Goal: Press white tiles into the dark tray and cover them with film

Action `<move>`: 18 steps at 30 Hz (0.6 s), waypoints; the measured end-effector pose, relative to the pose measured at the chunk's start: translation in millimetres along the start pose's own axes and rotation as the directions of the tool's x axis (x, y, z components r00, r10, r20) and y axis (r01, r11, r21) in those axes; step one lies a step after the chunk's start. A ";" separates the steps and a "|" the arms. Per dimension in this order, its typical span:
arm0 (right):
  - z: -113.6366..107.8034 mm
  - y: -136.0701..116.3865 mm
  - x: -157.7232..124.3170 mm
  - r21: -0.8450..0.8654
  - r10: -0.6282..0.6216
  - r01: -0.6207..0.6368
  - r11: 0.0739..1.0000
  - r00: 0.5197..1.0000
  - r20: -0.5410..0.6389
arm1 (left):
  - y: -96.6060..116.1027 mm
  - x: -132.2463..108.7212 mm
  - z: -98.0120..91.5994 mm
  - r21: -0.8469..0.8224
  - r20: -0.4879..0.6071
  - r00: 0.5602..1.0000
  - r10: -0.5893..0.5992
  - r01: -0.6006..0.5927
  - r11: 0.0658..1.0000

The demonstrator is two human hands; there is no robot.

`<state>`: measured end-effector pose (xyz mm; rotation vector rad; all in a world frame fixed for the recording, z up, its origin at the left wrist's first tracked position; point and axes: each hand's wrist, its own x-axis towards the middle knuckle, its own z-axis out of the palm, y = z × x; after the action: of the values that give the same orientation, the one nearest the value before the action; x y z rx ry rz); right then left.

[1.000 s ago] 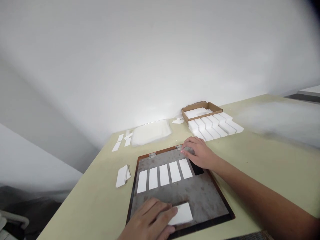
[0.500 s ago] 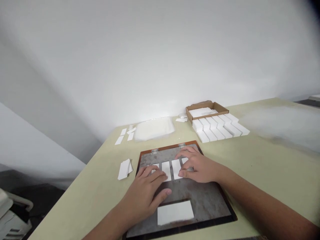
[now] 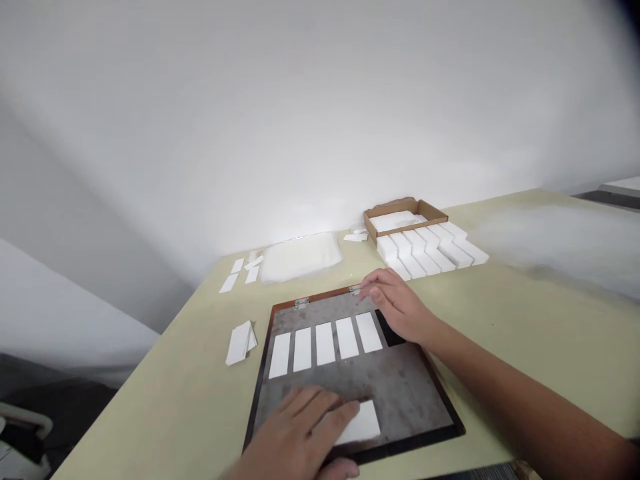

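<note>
A hinged frame with a grey metal plate [image 3: 400, 387] lies before me. Across its upper half, several white rectangular cards [image 3: 325, 343] sit in a row of slots, and a black slot [image 3: 391, 331] at the right end holds no card. My left hand [image 3: 305, 430] rests over a larger white card [image 3: 364, 423] near the plate's front edge. Its fingers are stretched out and hide the card's left part. My right hand [image 3: 397, 307] hovers with loosely bent, parted fingers over the plate's upper right corner, beside the black slot, and nothing shows in it.
Left of the frame lies a small pile of white cards [image 3: 241, 343]. Farther back are loose white strips [image 3: 237, 266], a translucent sheet stack [image 3: 300, 259], a cardboard box [image 3: 407, 230] and stepped rows of white card stacks [image 3: 430, 252]. A wall [image 3: 300, 120] rises behind the table.
Both hands have left the row of cards, which now shows fully. My left hand moved down onto the larger card; my right hand moved up and right. The view shifted slightly.
</note>
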<state>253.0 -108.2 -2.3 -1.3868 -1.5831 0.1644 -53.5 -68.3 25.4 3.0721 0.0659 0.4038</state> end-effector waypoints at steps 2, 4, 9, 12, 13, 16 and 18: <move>-0.3 3.4 1.0 0.000 0.012 -0.012 1.000 0.999 -0.033 | 4.7 -5.3 8.7 0.013 -0.046 0.999 0.014 -0.014 1.000; 1.2 5.5 1.3 -0.003 0.010 -0.010 1.000 0.999 -0.042 | 6.1 -8.6 13.9 0.016 -0.073 0.997 -0.011 0.012 1.000; 1.3 8.1 2.3 -0.008 -0.002 0.001 1.000 0.996 -0.091 | 6.2 -11.6 16.1 0.013 -0.118 0.992 -0.042 0.044 0.999; -7.1 13.5 4.7 -0.001 0.023 -0.024 1.000 0.974 -0.226 | 7.1 -12.7 18.2 0.019 -0.152 0.988 -0.015 0.018 1.000; -10.9 16.6 5.8 0.004 0.043 -0.044 0.999 0.957 -0.287 | 7.3 -12.6 19.0 0.018 -0.160 0.987 -0.008 0.011 1.000; -21.7 28.4 9.3 0.031 0.119 -0.118 0.993 0.884 -0.451 | 7.3 -10.1 19.3 0.000 -0.152 0.988 -0.001 0.001 1.000; -26.1 36.3 10.8 0.054 0.167 -0.163 0.985 0.840 -0.516 | 7.0 -7.2 18.0 -0.014 -0.135 0.991 -0.001 -0.001 1.000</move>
<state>298.0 -99.6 -6.6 -1.4129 -1.0098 -0.1004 -55.6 -76.3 6.5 3.0269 0.0671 0.6088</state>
